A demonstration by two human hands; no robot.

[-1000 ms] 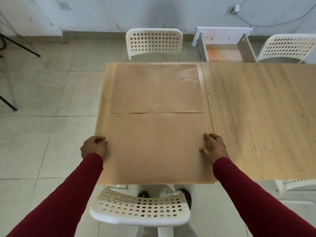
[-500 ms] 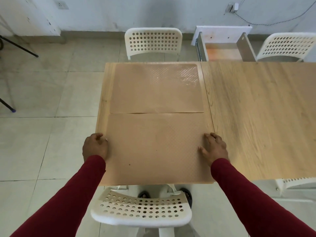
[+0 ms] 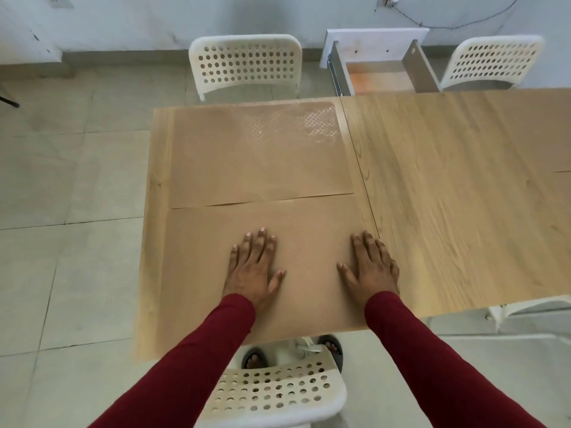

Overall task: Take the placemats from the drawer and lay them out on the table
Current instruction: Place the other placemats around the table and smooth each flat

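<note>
Both hands lie flat, fingers straight and a little spread, palms down on the near tan rectangular textured placemat (image 3: 309,217). The left hand (image 3: 254,267) presses near the middle of this mat, and the right hand (image 3: 372,265) presses close to its right edge, just beside the seam of the light wooden table (image 3: 463,196). Neither hand holds anything.

The long axis of this mat runs from left to right, across the line of the arms. Its left part reaches well beyond the left hand, so I judge that any smoothing or shifting to that side falls to the left hand. The second tan placemat with a shiny patterned patch (image 3: 259,156) lies straight ahead of the fingertips. Its near edge meets the far edge of the first mat, perhaps with a thin overlap; I cannot tell which.

The open white drawer (image 3: 380,74) stands far ahead and to the right of the right hand. The table edge cuts off its near part, so I cannot tell if more mats remain inside. The red sleeves hide the near edge of the mat in 2 places.
</note>
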